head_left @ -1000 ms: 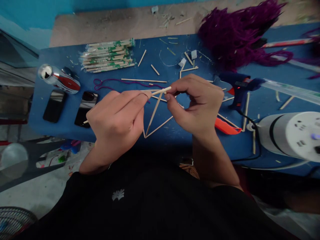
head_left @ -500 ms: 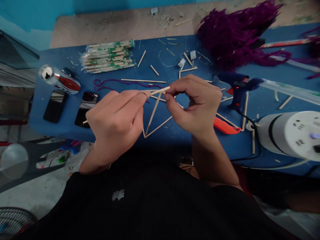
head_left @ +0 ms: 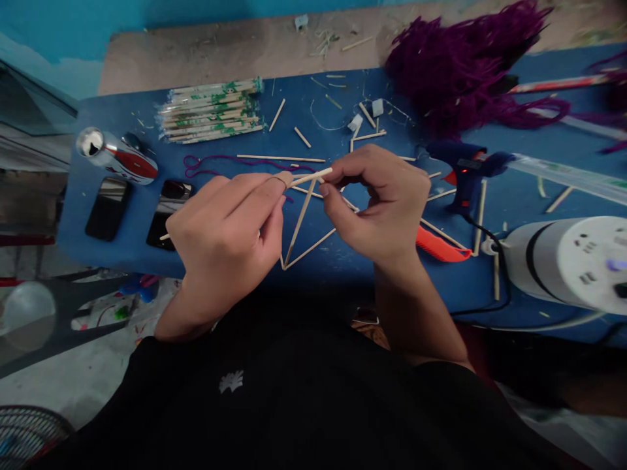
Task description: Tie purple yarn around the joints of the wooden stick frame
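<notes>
The stick frame (head_left: 311,249) is held over the worktop (head_left: 337,271), at 9 o'clock from the glue gun (head_left: 465,170). The left hand (head_left: 225,235) and the right hand (head_left: 386,202) each have a grip pinched tight on its top stick. It is likely light, stiff and brittle, so hold it beside the joints.

Purple yarn (head_left: 460,65), blue table (head_left: 337,261)

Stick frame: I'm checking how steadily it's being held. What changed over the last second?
Almost nothing. The left hand and right hand, both pinching the stick frame at its top joint, drifted very slightly left with it; neither let go. The glue gun, can and purple yarn stayed put.
</notes>
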`<state>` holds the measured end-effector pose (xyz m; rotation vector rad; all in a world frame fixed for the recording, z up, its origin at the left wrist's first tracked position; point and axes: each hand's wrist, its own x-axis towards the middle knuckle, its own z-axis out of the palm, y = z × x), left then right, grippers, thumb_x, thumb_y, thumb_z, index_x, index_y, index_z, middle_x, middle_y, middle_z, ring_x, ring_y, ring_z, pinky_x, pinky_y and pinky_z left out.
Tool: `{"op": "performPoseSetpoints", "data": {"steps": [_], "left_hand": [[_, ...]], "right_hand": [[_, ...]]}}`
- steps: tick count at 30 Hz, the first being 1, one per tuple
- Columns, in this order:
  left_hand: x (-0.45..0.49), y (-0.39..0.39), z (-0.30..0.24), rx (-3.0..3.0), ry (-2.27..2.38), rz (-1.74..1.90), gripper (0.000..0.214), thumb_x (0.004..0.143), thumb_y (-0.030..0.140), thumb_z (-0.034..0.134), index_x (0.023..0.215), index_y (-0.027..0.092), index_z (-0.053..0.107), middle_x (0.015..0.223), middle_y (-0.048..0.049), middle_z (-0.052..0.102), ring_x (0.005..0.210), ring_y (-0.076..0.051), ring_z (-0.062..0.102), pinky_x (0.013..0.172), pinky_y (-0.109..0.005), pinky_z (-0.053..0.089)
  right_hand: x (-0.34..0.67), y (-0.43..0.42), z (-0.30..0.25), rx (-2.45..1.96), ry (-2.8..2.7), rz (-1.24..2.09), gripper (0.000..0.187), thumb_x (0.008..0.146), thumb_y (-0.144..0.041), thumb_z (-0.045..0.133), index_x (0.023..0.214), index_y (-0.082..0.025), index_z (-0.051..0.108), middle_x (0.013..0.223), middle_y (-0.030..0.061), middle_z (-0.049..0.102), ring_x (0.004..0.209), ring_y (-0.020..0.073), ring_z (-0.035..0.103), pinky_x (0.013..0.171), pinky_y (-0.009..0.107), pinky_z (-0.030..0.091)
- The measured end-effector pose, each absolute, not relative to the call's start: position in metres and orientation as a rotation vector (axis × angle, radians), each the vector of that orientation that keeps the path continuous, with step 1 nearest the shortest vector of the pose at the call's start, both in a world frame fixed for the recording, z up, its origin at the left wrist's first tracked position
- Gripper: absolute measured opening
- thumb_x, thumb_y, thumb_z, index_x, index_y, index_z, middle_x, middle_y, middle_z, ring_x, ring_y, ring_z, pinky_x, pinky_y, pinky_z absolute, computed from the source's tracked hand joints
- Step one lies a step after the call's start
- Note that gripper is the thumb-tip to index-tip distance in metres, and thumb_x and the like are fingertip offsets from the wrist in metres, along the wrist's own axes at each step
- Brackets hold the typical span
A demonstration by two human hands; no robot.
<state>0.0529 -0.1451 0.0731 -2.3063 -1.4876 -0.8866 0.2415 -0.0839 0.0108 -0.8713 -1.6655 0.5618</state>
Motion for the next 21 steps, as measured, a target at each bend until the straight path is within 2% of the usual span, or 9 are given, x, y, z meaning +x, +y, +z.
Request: {"op": "performPoseSetpoints", "data": {"steps": [6, 13, 17, 21], "left_hand": [[0.0524, -0.1457, 0.0718, -2.251, -1.529, -0.875, 0.029, 0.098, 0.015, 0.067, 0.125, 0.024, 0.075, 0.112, -0.0023, 0.083, 0.090, -0.023, 0.077, 0.073, -0.039, 0.059], [0.0518, -0.1463, 0.0711, -2.268, -1.571, -0.856, 0.034, 0.096, 0.011, 0.065, 0.126, 0.025, 0.075, 0.113, -0.0022, 0.083, 0.092, -0.024, 0.078, 0.076, -0.040, 0.060], [0.0501, -0.1472, 0.0682, -2.256, -1.563, -0.859, 0.033, 0.095, 0.012, 0.068, 0.125, 0.025, 0.075, 0.112, -0.0018, 0.083, 0.090, -0.025, 0.078, 0.074, -0.041, 0.060], [0.0482, -0.1461, 0.0635, -2.246, -1.549, -0.906, 0.025, 0.097, 0.014, 0.068, 0.116, 0.027, 0.078, 0.101, -0.0001, 0.083, 0.084, -0.022, 0.077, 0.070, -0.039, 0.058]], "right_hand": [[0.2423, -0.0835, 0.0089, -0.886, -1.669, 0.567, 0.012, 0.092, -0.032, 0.069, 0.085, -0.023, 0.070, 0.081, 0.0027, 0.070, 0.072, 0.0151, 0.061, 0.069, 0.034, 0.052], [0.2410, -0.0835, 0.0090, -0.830, -1.652, 0.560, 0.010, 0.092, -0.030, 0.071, 0.085, -0.023, 0.069, 0.081, 0.0021, 0.069, 0.071, 0.0142, 0.061, 0.068, 0.032, 0.052], [0.2408, -0.0834, 0.0092, -0.835, -1.662, 0.537, 0.007, 0.090, -0.028, 0.070, 0.085, -0.024, 0.069, 0.081, 0.0014, 0.070, 0.070, 0.0143, 0.062, 0.066, 0.033, 0.052], [0.2407, -0.0833, 0.0096, -0.825, -1.667, 0.512, 0.004, 0.088, -0.024, 0.069, 0.085, -0.023, 0.069, 0.080, 0.0010, 0.071, 0.068, 0.0143, 0.063, 0.065, 0.033, 0.053]]}}
